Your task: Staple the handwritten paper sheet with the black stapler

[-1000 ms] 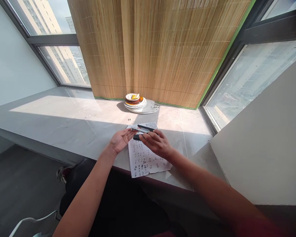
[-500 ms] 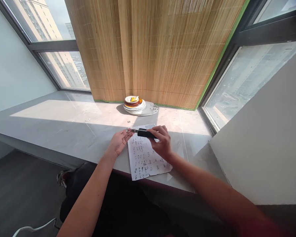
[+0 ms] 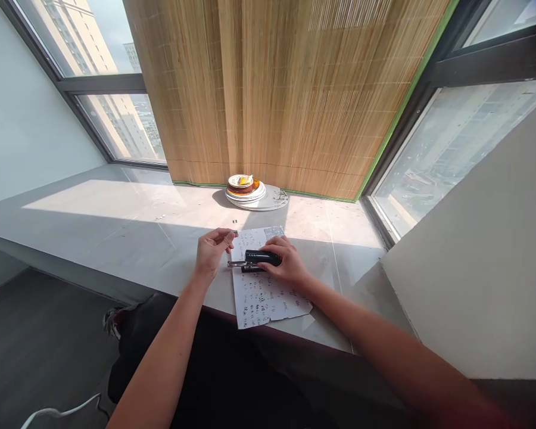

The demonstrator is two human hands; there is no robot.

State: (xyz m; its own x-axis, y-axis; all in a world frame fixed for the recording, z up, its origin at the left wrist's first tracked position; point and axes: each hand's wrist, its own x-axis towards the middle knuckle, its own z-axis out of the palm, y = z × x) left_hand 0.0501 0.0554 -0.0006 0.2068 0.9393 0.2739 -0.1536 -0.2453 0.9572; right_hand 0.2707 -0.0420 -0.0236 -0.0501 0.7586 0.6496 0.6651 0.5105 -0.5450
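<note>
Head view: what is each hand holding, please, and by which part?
Right hand: stapler, by its right end. Left hand: something tiny, pinched; which part, unclear.

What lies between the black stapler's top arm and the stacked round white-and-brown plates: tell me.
Head view: the far end of the handwritten white paper sheet, then pale sill with two tiny dark bits at left.

piece (image 3: 235,233) in left fingers (image 3: 220,235) — too small to tell | stapler (image 3: 259,257) rear — behind right fingers (image 3: 279,245) | paper (image 3: 254,304) script unreadable
</note>
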